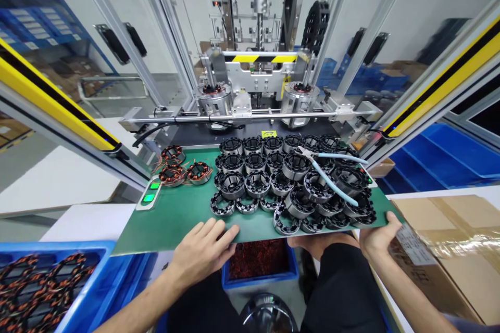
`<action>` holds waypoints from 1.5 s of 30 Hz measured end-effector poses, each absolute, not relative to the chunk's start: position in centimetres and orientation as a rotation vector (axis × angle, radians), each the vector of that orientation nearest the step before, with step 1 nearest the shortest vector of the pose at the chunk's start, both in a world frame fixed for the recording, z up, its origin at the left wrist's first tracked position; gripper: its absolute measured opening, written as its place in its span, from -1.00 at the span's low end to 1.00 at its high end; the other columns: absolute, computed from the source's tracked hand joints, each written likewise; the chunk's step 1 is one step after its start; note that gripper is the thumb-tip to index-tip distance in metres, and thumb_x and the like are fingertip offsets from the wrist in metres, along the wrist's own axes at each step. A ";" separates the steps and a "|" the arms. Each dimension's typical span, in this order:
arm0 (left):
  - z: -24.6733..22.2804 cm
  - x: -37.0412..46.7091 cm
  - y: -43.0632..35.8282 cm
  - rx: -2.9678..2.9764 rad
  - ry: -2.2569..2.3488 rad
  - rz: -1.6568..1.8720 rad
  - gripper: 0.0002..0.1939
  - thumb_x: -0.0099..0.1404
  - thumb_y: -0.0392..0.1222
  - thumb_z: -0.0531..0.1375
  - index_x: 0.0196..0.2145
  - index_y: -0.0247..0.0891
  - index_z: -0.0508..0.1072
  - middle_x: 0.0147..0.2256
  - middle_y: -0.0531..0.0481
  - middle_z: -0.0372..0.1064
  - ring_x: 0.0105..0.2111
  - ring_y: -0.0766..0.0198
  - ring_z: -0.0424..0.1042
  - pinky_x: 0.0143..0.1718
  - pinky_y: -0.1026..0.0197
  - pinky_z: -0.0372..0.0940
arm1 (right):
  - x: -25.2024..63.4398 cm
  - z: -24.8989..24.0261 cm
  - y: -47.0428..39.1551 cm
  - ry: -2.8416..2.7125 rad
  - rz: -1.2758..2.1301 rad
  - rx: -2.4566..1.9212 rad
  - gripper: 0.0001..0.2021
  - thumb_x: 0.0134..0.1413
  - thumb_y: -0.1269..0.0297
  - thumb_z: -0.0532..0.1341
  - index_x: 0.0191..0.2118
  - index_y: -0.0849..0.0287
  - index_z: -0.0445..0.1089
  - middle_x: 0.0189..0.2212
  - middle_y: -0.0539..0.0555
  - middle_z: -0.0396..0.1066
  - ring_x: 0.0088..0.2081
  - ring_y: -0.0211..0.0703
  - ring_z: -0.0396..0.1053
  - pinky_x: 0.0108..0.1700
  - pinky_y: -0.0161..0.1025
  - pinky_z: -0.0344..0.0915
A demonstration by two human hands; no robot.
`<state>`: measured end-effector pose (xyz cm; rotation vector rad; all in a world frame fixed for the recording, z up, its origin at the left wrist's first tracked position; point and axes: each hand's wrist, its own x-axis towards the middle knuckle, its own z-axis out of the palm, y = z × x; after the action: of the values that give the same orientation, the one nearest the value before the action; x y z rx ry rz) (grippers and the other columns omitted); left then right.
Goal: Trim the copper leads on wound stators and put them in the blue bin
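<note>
My left hand rests at the front edge of the green worktop, fingers slightly bent and lying on it, with nothing held. At the right front corner, my right hand grips the worktop's edge, thumb on top and the other fingers hidden. Between the hands, several bare black-and-silver stator cores stand in rows, partly stacked toward the right. Pliers with light-blue handles lie across the stack. Three copper-wound stators sit at the worktop's left.
Behind the worktop stands a winding machine with two stators in its holders. Two green-lit buttons are at left. A blue bin of wound stators, a wire-scrap bin below and a cardboard box at right surround me.
</note>
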<state>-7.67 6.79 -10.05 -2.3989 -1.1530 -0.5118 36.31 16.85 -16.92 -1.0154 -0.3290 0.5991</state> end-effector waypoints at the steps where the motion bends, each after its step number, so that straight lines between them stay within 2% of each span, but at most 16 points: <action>1: -10.1 -7.7 6.8 -2.398 -1.155 -0.515 -0.77 0.42 -0.14 0.28 0.00 -0.21 0.48 -0.31 -0.01 0.39 -0.29 0.16 0.36 -0.24 0.10 0.15 | 36.3 -17.0 16.9 -0.329 0.599 -1.016 -0.63 -0.10 -0.10 0.23 -0.28 0.09 0.40 -0.10 0.08 0.55 0.15 0.06 0.41 0.24 -0.01 0.38; 7: -10.0 -7.6 6.9 -2.397 -1.150 -0.512 -0.80 0.46 -0.15 0.23 0.01 -0.21 0.46 -0.31 -0.02 0.39 -0.28 0.15 0.34 -0.22 0.11 0.14 | 36.2 -17.0 16.7 -0.319 0.618 -1.002 -0.61 -0.05 -0.08 0.23 -0.21 0.11 0.45 -0.06 0.05 0.57 0.19 0.04 0.41 0.23 -0.03 0.42; 12: -10.0 -7.6 6.8 -2.398 -1.154 -0.522 -0.80 0.46 -0.15 0.23 -0.01 -0.21 0.48 -0.31 -0.02 0.38 -0.28 0.14 0.34 -0.22 0.11 0.15 | 36.5 -17.3 16.7 -0.295 0.631 -0.995 -0.60 -0.05 -0.06 0.23 -0.18 0.12 0.46 -0.09 0.04 0.57 0.15 -0.01 0.43 0.23 -0.09 0.40; 19: -10.2 -7.7 6.9 -2.395 -1.143 -0.542 -0.81 0.50 -0.14 0.18 -0.01 -0.21 0.48 -0.29 -0.04 0.38 -0.25 0.12 0.34 -0.20 0.10 0.16 | 36.9 -17.7 17.1 -0.295 0.618 -1.006 -0.60 -0.08 -0.05 0.22 -0.19 0.13 0.44 -0.11 0.04 0.57 0.16 0.00 0.43 0.32 -0.05 0.34; 24: -10.7 -7.9 6.8 -2.391 -1.159 -0.524 -0.79 0.48 -0.12 0.21 0.01 -0.20 0.49 -0.27 -0.03 0.39 -0.23 0.11 0.35 -0.17 0.10 0.17 | 36.5 -17.2 16.8 -0.303 0.604 -0.984 -0.61 -0.09 -0.05 0.25 -0.20 0.11 0.42 -0.06 0.08 0.56 0.19 0.07 0.41 0.26 0.00 0.39; 30: -10.7 -7.8 6.8 -2.383 -1.158 -0.551 -0.79 0.50 -0.11 0.18 0.02 -0.19 0.50 -0.25 -0.04 0.41 -0.20 0.11 0.38 -0.14 0.10 0.19 | 36.5 -17.4 16.7 -0.279 0.638 -1.010 -0.62 -0.07 -0.03 0.23 -0.17 0.08 0.45 -0.06 0.02 0.58 0.22 0.01 0.39 0.29 -0.05 0.36; 34: -10.5 -7.8 6.9 -2.367 -1.149 -0.567 -0.80 0.51 -0.13 0.15 0.00 -0.18 0.51 -0.24 -0.05 0.42 -0.19 0.12 0.39 -0.13 0.11 0.21 | 36.6 -17.5 16.7 -0.251 0.658 -1.025 -0.59 -0.09 -0.06 0.24 -0.18 0.10 0.44 -0.07 0.05 0.58 0.23 0.03 0.39 0.29 -0.03 0.36; 45: -10.9 -7.8 6.9 -2.367 -1.162 -0.591 -0.76 0.58 -0.12 0.06 0.00 -0.18 0.51 -0.23 -0.05 0.41 -0.17 0.09 0.37 -0.11 0.09 0.19 | 37.0 -18.1 16.9 -0.217 0.671 -1.047 -0.63 -0.04 -0.05 0.20 -0.20 0.10 0.43 -0.09 0.03 0.58 0.17 -0.02 0.42 0.30 -0.08 0.36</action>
<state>-7.83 6.92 -10.90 -2.3672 -1.1621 -0.5906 36.96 16.91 -18.12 -1.0475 -0.2168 0.6706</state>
